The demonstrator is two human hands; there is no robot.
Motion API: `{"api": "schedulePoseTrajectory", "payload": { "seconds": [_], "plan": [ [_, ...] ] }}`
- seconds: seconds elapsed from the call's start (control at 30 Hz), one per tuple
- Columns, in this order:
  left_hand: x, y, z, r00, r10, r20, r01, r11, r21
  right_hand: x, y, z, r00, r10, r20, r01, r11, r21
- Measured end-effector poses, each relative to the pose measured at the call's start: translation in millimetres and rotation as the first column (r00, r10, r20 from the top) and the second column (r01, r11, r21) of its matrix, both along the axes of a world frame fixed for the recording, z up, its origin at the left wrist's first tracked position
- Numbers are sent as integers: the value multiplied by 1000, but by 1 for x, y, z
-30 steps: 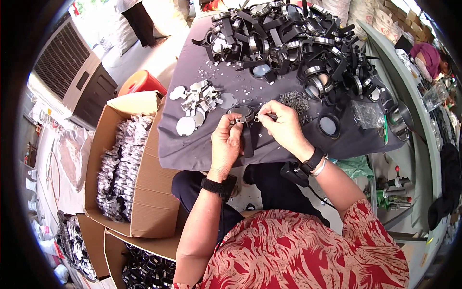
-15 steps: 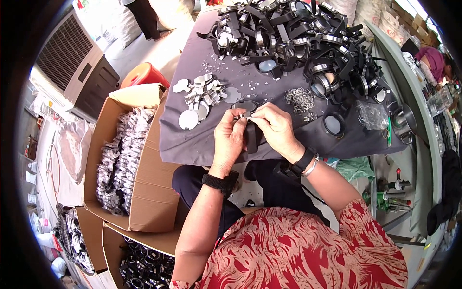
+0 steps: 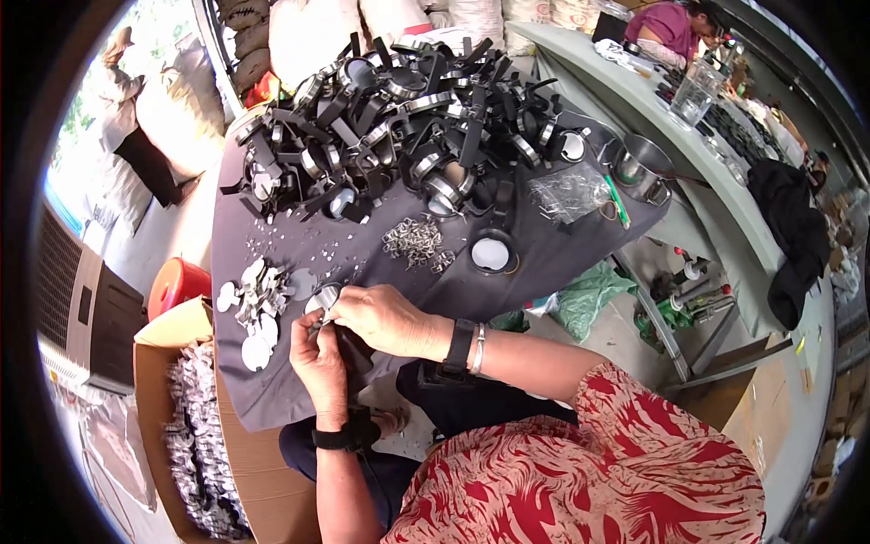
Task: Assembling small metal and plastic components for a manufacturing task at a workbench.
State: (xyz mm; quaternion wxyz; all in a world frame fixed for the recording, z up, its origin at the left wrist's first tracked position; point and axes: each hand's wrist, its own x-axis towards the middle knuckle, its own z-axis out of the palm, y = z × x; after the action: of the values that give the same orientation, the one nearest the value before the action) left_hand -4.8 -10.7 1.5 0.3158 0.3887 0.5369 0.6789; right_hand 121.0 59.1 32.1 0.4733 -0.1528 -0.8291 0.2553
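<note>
In front of me, at the table's near left, both hands meet over a wristwatch (image 3: pixel 323 296) with a round face and a black strap. My left hand (image 3: pixel 317 363) pinches its strap end from below. My right hand (image 3: pixel 385 319) closes on the same spot with thumb and fingertips; whatever small part lies between them is hidden. Left of the hands is a heap of pale round discs and metal pieces (image 3: pixel 263 299). Farther right lie a pile of small silver buckles (image 3: pixel 417 240) and a single watch with a white face (image 3: pixel 490 254).
A big heap of black-strapped watches (image 3: pixel 390 118) covers the table's far side. To its right are a clear plastic bag (image 3: pixel 569 195), a green pen (image 3: pixel 617 201) and a metal pot (image 3: pixel 642 165). A cardboard box (image 3: pixel 258 471) stands at left below the table; a co-worker (image 3: pixel 666 29) sits far right.
The view has swung right, so table and hands appear farther left. Both hands stay together on the watch, with the right hand now more across the left.
</note>
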Motion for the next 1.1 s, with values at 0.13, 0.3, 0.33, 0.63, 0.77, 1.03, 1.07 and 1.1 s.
{"api": "schedulePoseTrajectory", "payload": {
  "seconds": [0.13,0.3,0.33,0.63,0.77,1.03,1.07,1.1],
  "plan": [
    [3,4,-2,991,32,-131,-29,999,27,55,-1,17,977,-165,137,163,986,22],
    [-1,7,1,996,14,-84,-15,1000,-1,156,49,23,795,-601,87,603,798,5],
    [-1,8,1,998,5,-70,-6,1000,-13,180,64,19,730,-667,148,672,740,18],
    [0,3,7,995,21,-101,-21,1000,3,241,110,-17,204,-783,588,685,543,485],
    [-5,8,-7,980,44,-193,-35,998,51,234,97,-8,194,-799,569,555,568,608],
    [-6,13,-8,984,30,-178,-18,997,71,247,110,-5,188,-757,626,418,639,646],
    [-5,12,-8,984,28,-178,-16,997,70,252,110,-4,203,-741,641,432,655,620],
    [-4,11,-6,984,36,-175,-28,998,52,250,110,5,223,-725,652,440,672,596]
  ]
}}
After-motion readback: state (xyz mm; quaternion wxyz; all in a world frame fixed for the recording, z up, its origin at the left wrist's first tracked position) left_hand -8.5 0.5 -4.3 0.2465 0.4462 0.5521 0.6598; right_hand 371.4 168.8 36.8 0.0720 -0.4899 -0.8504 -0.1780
